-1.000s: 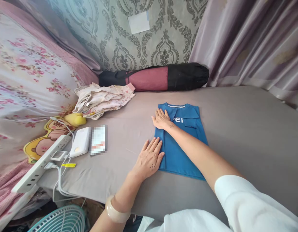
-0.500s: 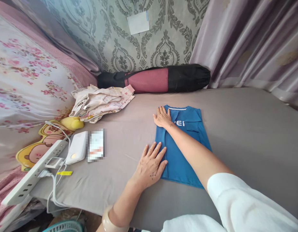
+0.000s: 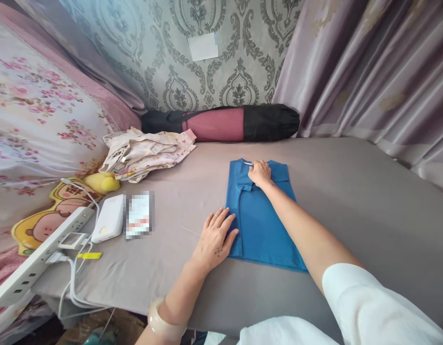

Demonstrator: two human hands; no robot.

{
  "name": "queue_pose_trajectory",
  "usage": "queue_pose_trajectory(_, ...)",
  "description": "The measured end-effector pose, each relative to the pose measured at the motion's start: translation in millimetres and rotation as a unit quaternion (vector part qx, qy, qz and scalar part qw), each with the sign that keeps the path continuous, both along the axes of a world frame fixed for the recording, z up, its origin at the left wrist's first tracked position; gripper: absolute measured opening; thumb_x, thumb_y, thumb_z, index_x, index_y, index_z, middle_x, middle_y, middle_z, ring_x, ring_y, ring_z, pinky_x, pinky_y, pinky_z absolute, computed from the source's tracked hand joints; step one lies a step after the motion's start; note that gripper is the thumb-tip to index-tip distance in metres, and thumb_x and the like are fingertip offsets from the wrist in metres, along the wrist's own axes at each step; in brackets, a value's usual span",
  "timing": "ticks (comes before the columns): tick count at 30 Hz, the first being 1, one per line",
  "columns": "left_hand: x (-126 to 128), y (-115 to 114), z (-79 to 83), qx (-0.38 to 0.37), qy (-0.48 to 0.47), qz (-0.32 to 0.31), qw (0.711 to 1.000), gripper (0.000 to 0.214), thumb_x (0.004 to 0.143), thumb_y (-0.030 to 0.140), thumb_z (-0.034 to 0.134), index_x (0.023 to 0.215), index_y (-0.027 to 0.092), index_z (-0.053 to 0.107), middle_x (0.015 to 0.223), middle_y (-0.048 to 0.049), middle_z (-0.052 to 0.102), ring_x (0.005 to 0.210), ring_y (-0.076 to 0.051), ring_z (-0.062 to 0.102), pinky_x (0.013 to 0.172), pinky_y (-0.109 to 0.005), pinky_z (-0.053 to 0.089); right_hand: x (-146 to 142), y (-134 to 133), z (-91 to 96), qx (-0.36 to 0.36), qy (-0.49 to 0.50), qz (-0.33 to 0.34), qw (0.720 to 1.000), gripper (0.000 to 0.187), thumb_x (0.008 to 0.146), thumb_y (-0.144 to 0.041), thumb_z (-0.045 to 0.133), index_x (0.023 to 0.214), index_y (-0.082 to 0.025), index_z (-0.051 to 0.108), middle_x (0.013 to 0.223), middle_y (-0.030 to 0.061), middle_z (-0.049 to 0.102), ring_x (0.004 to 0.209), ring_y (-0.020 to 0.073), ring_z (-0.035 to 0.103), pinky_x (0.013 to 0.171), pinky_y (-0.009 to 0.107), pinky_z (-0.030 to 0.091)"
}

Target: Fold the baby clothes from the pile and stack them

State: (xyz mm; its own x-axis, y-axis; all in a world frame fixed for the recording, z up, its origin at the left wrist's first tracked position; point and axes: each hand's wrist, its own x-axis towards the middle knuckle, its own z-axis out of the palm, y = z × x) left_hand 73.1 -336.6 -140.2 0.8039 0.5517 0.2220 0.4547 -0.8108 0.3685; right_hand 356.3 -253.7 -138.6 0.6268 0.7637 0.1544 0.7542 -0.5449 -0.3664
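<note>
A blue T-shirt [image 3: 266, 225] lies on the grey sheet, its sides and short sleeves folded inward and its collar toward the wall. My left hand [image 3: 214, 239] rests palm down at the shirt's near left edge, fingers stretched out with the tips on the fabric. Up by the collar, my right hand [image 3: 259, 173] has its fingers curled down and drawn together on the cloth; the fingertips are hidden beneath it. My right forearm crosses above the shirt's right side.
A pile of light printed clothes [image 3: 149, 152] lies at the back left. Behind it, a black and pink rolled bag [image 3: 214, 124] runs along the wall. At left are a white power strip [image 3: 45, 256], a white power bank [image 3: 108, 218], cables and a blurred flat item [image 3: 138, 215].
My right hand has moved right from the shirt's left shoulder to the collar, and its fingers have curled. The white lettering is now hidden. My left hand stays at the left edge.
</note>
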Motion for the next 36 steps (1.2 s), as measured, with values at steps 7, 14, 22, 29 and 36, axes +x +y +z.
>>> queue_pose_trajectory(7, 1, 1, -0.8, -0.003, 0.015, 0.002, 1.0, 0.046, 0.1, 0.045, 0.039, 0.136, 0.019, 0.054, 0.148, -0.0127, 0.049, 0.141, -0.03, 0.04, 0.115, -0.053, 0.035, 11, -7, -7.9, 0.008, 0.029, -0.05, 0.998, 0.032, 0.089, -0.031, 0.056, 0.114, -0.013, 0.068, 0.125, 0.019, 0.057, 0.121, 0.0325, 0.05, 0.099, 0.044, 0.04)
queue_pose_trajectory(14, 1, 0, -3.3, 0.005, 0.01, 0.004, 1.0, 0.045, 0.1, 0.044, 0.039, 0.134, 0.019, 0.055, 0.147, -0.0126, 0.05, 0.14, -0.03, 0.041, 0.115, -0.053, 0.035, 16, -3, -8.6, 0.087, 0.097, -0.047, 0.99, 0.015, 0.083, -0.023, 0.058, 0.095, -0.018, 0.066, 0.106, 0.0115, 0.066, 0.107, 0.0259, 0.06, 0.093, 0.037, 0.045)
queue_pose_trajectory(22, 2, 0, -3.2, 0.007, 0.007, 0.007, 1.0, 0.043, 0.1, 0.043, 0.041, 0.133, 0.02, 0.055, 0.147, -0.0114, 0.051, 0.14, -0.029, 0.042, 0.115, -0.052, 0.036, 2, 9, -21.7, 0.217, 0.288, -0.066, 0.93, 0.046, 0.071, -0.026, 0.07, 0.112, -0.017, 0.053, 0.098, 0.0041, 0.066, 0.084, 0.0183, 0.064, 0.078, 0.03, 0.051)
queue_pose_trajectory(29, 2, 0, -3.1, 0.011, 0.012, 0.005, 1.0, 0.045, 0.1, 0.043, 0.041, 0.133, 0.017, 0.055, 0.146, -0.0128, 0.051, 0.139, -0.031, 0.042, 0.114, -0.054, 0.037, -11, 10, -23.3, 0.156, 0.147, 0.034, 0.976, 0.042, 0.072, -0.007, 0.06, 0.114, -0.015, 0.061, 0.104, 0.0085, 0.067, 0.102, 0.0226, 0.063, 0.094, 0.034, 0.047)
queue_pose_trajectory(36, 0, 0, -2.3, 0.006, -0.012, 0.004, 1.0, 0.04, 0.1, 0.04, 0.043, 0.132, 0.019, 0.056, 0.146, -0.0122, 0.052, 0.14, -0.03, 0.042, 0.113, -0.053, 0.039, -25, -6, -13.1, 0.104, -0.009, 0.173, 0.979, 0.044, 0.083, -0.002, 0.043, 0.118, -0.013, 0.068, 0.119, 0.0127, 0.064, 0.117, 0.0231, 0.055, 0.103, 0.032, 0.04)
